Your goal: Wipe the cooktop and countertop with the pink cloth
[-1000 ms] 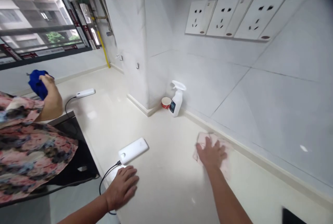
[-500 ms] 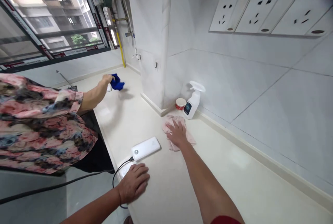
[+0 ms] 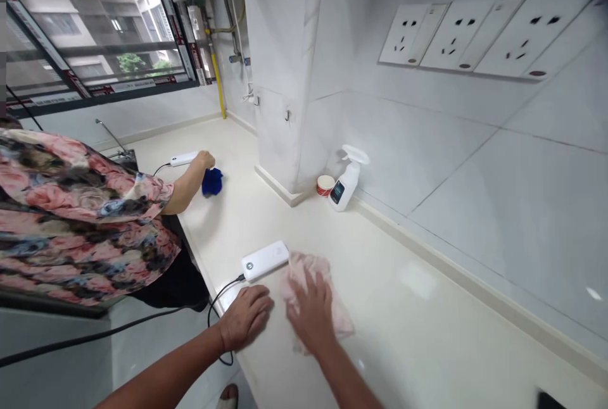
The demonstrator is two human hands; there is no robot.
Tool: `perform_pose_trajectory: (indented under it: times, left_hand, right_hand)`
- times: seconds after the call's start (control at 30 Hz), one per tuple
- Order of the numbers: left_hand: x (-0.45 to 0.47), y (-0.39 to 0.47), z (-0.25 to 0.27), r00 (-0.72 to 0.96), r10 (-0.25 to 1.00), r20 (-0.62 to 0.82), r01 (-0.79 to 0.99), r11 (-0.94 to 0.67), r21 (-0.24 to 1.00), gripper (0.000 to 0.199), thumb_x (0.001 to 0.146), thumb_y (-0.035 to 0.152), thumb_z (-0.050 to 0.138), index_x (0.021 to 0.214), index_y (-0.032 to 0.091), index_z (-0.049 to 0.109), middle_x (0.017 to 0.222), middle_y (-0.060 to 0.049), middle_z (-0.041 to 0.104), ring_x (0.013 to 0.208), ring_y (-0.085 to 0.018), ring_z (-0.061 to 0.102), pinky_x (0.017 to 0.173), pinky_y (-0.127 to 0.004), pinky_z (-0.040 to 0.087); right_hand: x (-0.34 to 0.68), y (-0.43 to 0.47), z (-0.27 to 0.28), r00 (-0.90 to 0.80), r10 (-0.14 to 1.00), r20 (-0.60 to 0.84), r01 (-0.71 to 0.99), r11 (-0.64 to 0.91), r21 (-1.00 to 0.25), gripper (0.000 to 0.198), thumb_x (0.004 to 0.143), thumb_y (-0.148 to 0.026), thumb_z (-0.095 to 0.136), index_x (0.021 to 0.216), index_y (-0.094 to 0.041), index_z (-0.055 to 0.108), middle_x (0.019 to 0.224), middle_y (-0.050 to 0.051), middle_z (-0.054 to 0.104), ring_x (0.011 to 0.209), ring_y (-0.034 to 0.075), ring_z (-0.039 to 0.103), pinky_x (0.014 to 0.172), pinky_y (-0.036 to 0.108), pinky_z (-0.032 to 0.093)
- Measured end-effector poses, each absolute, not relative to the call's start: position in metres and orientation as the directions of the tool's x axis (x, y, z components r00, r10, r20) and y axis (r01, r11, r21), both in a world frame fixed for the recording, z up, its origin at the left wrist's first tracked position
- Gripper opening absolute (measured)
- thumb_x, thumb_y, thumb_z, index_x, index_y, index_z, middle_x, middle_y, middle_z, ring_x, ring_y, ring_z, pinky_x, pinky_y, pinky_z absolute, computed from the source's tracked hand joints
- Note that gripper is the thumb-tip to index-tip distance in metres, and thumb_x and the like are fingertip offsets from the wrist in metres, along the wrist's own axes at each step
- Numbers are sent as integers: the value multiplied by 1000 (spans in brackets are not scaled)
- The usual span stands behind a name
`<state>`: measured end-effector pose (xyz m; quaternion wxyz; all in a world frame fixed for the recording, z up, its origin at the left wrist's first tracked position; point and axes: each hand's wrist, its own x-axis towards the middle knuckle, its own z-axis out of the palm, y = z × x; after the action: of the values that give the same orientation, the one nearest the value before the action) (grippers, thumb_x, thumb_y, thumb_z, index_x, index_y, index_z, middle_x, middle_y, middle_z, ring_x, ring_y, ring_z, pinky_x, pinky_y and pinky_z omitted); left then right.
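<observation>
the pink cloth [image 3: 339,313] lies rumpled on the desk [image 3: 413,346], under the person's right hand [image 3: 312,317] and just beside the white device [image 3: 265,261]; whether the two touch is hard to tell. the right fingers are spread over the fabric, pressing rather than pinching. the left hand [image 3: 244,318] rests near the desk's edge, its fingers loosely together, gripping nothing visible. the cloth should prove light, limp and hard to damage, probably sliding easily on the glossy top. a flat palm near its middle suits pushing; for lifting, a bunched fold beats a corner.
</observation>
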<state>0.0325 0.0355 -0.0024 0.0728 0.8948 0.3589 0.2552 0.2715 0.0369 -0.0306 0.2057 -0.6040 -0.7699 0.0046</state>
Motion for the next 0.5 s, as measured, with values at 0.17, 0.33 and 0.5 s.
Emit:
perform_pose_trajectory:
  times: [0.17,0.33,0.5]
  left_hand:
    - [28,37,-9,562,679,471,601,-727,331,34,101,22,44,135,20,50,131,-15,60,123,-25,57,103,-44,51]
    - [27,38,-11,548,686,479,610,-720,332,34,101,23,47,135,21,52,132,-14,61,124,-25,57,104,-43,52]
    - [27,38,-12,548,699,460,625,-707,330,31,101,23,45,131,22,55,130,-13,62,121,-24,59,102,-42,52]
  right_hand:
    - [240,-62,-35,-394,868,303,825,479,-298,73,83,-44,68,150,-35,41,169,8,14,153,43,11,119,65,17]
    - [261,-69,-45,-659,695,287,625,719,-305,79,78,-55,69,151,-40,40,168,4,19,153,40,15,119,63,20]
    - [330,26,-33,-441,892,96,851,450,-272,68,84,-43,62,150,-38,45,163,5,33,151,37,20,119,62,19]
